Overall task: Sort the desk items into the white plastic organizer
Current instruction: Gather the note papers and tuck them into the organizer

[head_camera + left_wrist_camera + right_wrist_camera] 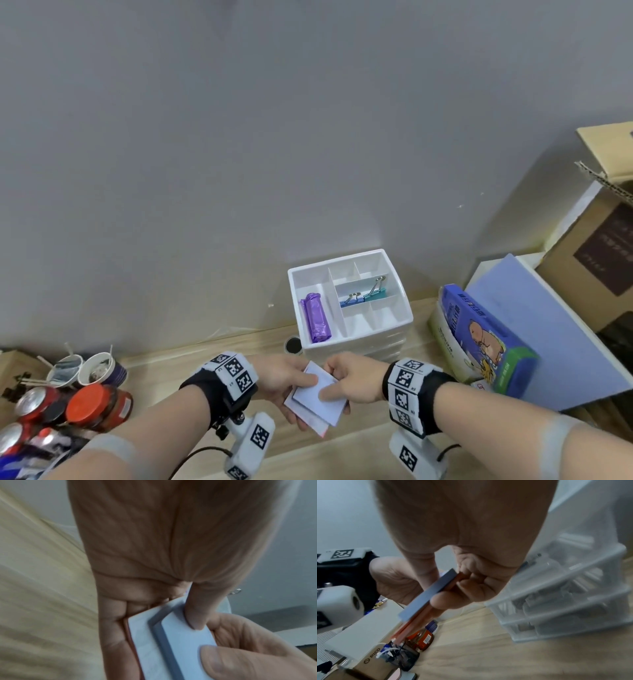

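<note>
Both hands hold a small stack of sticky-note pads (317, 399) just in front of the white plastic organizer (397, 325). My left hand (291, 380) supports the stack from below, thumb on top. My right hand (346, 380) pinches the upper pale blue pad (187, 646) between thumb and fingers. A pink pad (412, 622) lies at the bottom of the stack. In the organizer's top tray lie a purple roll (317, 317) in the left compartment and two binder clips (364, 295) in a middle one.
Red cans and a red-lidded jar (97, 406) crowd the desk's left, with paper cups (96, 368) behind. A blue carton (486, 339), a blue board (548, 329) and cardboard boxes (596, 240) stand at the right. A grey wall rises behind the organizer.
</note>
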The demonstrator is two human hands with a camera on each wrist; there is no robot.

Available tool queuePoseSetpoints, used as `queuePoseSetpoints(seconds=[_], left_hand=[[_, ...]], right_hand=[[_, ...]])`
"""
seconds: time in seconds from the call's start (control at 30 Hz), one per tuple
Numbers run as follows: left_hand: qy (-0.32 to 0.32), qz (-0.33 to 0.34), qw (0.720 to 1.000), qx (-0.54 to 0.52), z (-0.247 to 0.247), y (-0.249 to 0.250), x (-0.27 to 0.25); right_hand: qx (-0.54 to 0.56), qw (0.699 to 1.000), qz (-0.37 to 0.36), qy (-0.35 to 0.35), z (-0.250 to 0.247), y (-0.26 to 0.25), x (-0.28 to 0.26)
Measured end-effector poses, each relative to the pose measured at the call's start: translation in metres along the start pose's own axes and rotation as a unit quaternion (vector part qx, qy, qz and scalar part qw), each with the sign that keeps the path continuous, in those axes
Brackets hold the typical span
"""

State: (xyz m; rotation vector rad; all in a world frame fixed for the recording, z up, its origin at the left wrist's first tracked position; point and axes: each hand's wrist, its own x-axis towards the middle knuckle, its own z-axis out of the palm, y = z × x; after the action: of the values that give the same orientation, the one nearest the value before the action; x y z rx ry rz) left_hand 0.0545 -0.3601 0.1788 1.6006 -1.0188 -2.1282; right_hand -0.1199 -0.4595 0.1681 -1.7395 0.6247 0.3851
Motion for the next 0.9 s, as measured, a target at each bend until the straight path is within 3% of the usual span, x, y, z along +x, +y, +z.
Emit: queuePoseSetpoints(seconds=[0.07, 0.17, 0.3, 0.37, 0.43, 0.57, 0.7, 0.9], left_hand=[[0.007, 0.020, 0.999, 0.038, -0.006, 0.022, -0.011], [0.076, 0.060, 0.994, 0.053, -0.015, 0.060, -0.031], [0.264, 0.115, 0.956, 0.053, -0.037, 0.099, -0.043], [0.368, 0.106, 0.922, 0.063, -0.051, 0.102, -0.038], [0.415, 0.074, 0.904, 0.078, -0.060, 0.098, -0.029], [0.405, 0.013, 0.906, 0.125, -0.063, 0.088, -0.007], [0.416, -0.007, 0.898, 0.143, -0.064, 0.084, 0.006], [0.409, -0.038, 0.901, 0.141, -0.075, 0.076, 0.017]], right_hand=[[-0.016, 1.000, -0.008, 0.008, -0.016, -0.021, -0.009], [-0.055, 0.996, -0.025, 0.058, -0.045, -0.062, -0.029], [-0.109, 0.970, -0.033, 0.216, -0.093, -0.114, -0.038], [-0.140, 0.948, -0.013, 0.285, -0.118, -0.130, -0.026], [-0.178, 0.936, 0.034, 0.302, -0.131, -0.138, -0.010], [-0.223, 0.924, 0.107, 0.292, -0.123, -0.134, 0.026], [-0.245, 0.921, 0.117, 0.280, -0.107, -0.128, 0.045], [-0.286, 0.925, 0.147, 0.204, -0.107, -0.125, 0.061]])
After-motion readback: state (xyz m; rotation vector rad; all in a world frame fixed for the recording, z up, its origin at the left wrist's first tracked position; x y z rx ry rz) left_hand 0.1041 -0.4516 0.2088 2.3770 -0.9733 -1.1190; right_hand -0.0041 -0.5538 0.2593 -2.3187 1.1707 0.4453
